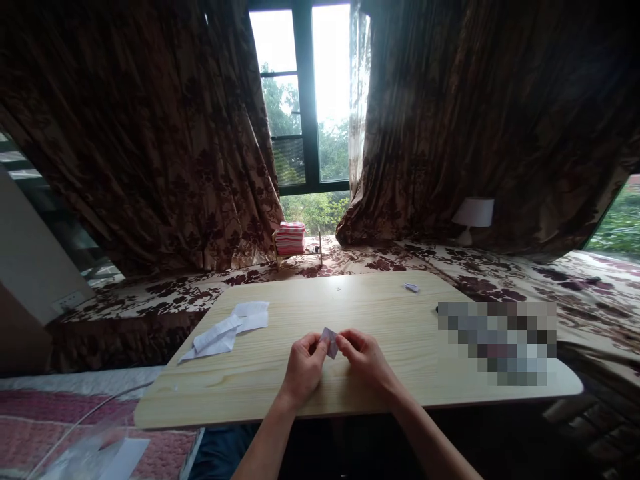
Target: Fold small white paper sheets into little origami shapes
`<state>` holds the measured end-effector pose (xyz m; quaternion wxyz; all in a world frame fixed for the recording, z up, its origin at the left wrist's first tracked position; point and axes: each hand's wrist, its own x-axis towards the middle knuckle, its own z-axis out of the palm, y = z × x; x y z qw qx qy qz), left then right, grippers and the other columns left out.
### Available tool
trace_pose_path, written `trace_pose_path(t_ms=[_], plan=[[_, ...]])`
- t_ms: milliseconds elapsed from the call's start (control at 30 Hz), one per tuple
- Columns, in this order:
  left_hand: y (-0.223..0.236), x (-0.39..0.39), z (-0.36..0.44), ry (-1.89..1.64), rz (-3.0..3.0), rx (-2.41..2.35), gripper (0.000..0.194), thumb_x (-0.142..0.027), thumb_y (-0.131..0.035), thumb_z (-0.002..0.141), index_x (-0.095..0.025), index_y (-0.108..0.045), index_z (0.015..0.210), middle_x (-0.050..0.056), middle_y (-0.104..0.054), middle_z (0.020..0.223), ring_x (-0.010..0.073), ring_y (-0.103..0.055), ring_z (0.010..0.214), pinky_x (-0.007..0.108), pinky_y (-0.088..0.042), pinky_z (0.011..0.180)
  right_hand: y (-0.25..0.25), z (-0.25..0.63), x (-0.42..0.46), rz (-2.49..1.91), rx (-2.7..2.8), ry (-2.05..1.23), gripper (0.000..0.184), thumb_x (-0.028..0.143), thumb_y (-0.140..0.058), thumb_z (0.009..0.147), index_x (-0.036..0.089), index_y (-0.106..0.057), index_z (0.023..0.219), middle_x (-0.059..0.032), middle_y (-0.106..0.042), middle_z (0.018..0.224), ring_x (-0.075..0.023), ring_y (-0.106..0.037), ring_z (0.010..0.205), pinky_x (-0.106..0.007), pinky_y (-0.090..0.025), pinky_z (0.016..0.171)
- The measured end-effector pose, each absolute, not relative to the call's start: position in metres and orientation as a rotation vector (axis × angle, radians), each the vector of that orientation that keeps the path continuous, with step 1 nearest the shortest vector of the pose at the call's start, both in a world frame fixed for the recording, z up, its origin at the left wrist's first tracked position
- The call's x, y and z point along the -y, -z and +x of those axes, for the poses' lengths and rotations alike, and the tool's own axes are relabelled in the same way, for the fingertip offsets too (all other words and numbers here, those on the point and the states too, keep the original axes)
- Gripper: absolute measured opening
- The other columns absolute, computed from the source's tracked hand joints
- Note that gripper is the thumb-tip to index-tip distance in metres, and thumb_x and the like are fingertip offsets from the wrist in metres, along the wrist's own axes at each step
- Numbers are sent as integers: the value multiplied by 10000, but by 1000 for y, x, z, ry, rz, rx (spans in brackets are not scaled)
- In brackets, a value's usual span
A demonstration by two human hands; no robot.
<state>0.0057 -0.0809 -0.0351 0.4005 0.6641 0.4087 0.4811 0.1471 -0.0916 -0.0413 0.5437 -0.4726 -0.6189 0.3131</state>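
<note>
A small folded piece of paper (329, 343), whitish-lilac with pointed corners, is held between my two hands above the near middle of the table. My left hand (306, 363) pinches its left side between thumb and fingers. On the opposite side, my right hand (367, 357) grips the paper's edge with thumb and forefinger. My fingers hide part of the folds. To the left on the table lie several loose sheets of paper (253, 316), some overlapping. A small folded paper piece (411, 287) sits toward the far right of the table.
The pale wooden table (280, 393) has rounded corners. A blurred-out patch (500, 347) covers something at its right end. Beyond are a stack of striped cloths (291, 238) on a small stand, a white lamp (474, 212) and patterned curtains (190, 133). A plastic bag (87, 457) lies lower left.
</note>
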Motion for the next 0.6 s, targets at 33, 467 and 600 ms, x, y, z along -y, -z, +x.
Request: trace_pose_path(t_ms=[33,467,600], plan=[[35,81,6,-1220,1680,-1036,317,-389,-519,825,-121,-632,699,22,-598,629,140,-523,631,234,-405,611,42,146,92,-1125,1472,-740,280,365,-527,804,148,-618,653,-14,-599,608,-132,-498,572,-248,-396,547],[36,81,1,-1239,1632,-1082,313,-403,-577,773,-118,-639,659,10,-595,610,131,-504,602,232,-389,585,46,158,90,-1180,1374,-672,306,414,-502,822,153,-625,722,-22,-596,641,-155,-518,624,-261,-407,590],[36,82,2,-1214,1656,-1055,311,-396,-582,773,-118,-638,646,10,-588,609,126,-493,604,229,-383,583,45,152,93,-1150,1464,-706,301,422,-550,797,154,-627,682,-18,-606,635,-143,-504,587,-256,-405,563]])
